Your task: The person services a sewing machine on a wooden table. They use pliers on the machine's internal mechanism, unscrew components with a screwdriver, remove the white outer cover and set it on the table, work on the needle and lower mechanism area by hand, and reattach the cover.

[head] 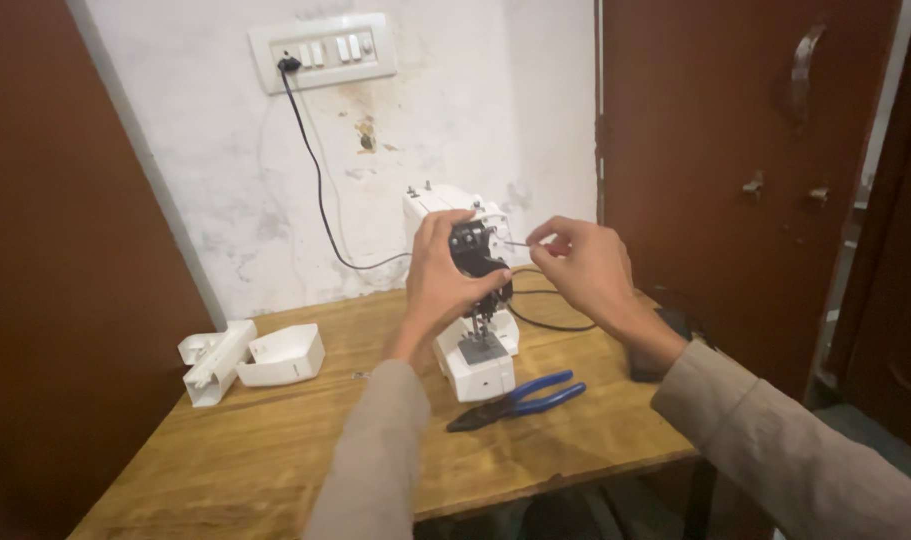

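A small white sewing machine [480,365] stands on the wooden table [275,440], its front cover off and a black mechanism [472,250] showing. My left hand [440,275] grips the machine's head, the thumb pressed near the black part. My right hand [583,265] is just right of the machine and pinches a thin thread or wire [515,243] that runs to the head. Both sleeves are beige.
Blue-handled pliers [520,398] lie in front of the machine. Two white plastic cover pieces [250,358] rest at the table's left. A black cable [320,190] runs from a wall socket panel [320,50] to the machine. A dark object [665,345] lies at the right edge. A brown door [745,170] stands at right.
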A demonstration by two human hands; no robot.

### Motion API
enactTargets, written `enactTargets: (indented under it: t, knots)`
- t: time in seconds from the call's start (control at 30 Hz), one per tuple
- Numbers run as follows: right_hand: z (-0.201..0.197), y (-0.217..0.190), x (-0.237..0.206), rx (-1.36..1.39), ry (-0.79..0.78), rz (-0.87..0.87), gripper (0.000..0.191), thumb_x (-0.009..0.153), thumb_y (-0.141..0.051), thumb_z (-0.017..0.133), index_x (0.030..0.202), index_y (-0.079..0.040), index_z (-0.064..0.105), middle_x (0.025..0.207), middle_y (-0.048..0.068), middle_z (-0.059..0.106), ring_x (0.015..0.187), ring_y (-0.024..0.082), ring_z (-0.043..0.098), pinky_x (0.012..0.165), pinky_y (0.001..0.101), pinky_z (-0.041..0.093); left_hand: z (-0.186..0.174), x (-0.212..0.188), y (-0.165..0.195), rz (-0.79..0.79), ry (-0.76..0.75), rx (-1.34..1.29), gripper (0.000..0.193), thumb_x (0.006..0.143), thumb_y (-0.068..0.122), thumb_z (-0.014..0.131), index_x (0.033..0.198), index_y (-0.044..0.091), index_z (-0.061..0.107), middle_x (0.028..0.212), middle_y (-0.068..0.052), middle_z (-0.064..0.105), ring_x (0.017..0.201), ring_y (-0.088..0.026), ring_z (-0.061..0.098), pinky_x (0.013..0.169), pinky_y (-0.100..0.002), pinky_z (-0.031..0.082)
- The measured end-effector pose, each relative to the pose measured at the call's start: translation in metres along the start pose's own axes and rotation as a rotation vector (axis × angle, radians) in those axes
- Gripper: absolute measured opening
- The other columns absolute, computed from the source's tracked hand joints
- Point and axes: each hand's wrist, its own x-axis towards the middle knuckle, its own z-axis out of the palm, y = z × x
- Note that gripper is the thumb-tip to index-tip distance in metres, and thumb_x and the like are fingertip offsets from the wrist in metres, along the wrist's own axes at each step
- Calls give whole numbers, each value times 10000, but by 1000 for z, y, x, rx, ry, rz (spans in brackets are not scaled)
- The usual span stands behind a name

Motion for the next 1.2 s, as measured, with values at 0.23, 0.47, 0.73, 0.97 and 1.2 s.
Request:
enactTargets:
  t: [0.23, 0.47, 0.73, 0.97, 1.2]
  knots:
    - [6, -6, -4, -44, -17, -145, 172, 846, -220, 734, 996, -155, 788, 856, 112, 745, 801, 291, 723, 697, 416, 556, -3, -1, 0, 10, -23, 17, 844, 595, 296, 972, 1297, 95, 549, 1280, -92, 544, 1254, -300, 529, 1062, -410, 460]
    - [12, -7, -11, -66, 46, -282, 143, 880, -179, 709, 1001, -128, 767, 871, 110, 718, 774, 288, 719, 676, 429, 550, -4, 0, 4, -13, -37, 15, 837, 601, 272, 973, 1301, 101, 549, 1294, -80, 540, 1272, -295, 520, 1071, -407, 458]
    - [12, -10, -12, -45, 34, -242, 148, 910, -191, 691, 1017, -108, 751, 852, 122, 742, 752, 292, 729, 664, 427, 559, -4, -1, 5, -16, -39, -15, 837, 606, 263, 968, 1308, 96, 545, 1302, -74, 533, 1272, -280, 522, 1077, -402, 463]
    - [15, -13, -8, -85, -5, -78, 191, 878, -243, 702, 1024, -149, 782, 775, 140, 755, 722, 301, 741, 678, 425, 575, -4, -1, 7, -27, -38, -3, 817, 614, 271, 965, 1297, 96, 551, 1296, -76, 533, 1272, -280, 520, 1065, -404, 465]
    - [15, -20, -7, 44, -84, 139, 221, 909, -312, 669, 1003, -153, 791, 634, 67, 736, 593, 207, 741, 605, 368, 559, -4, -2, 6, -28, -36, -11, 809, 627, 273, 963, 1302, 94, 554, 1283, -80, 542, 1259, -283, 533, 1057, -407, 470]
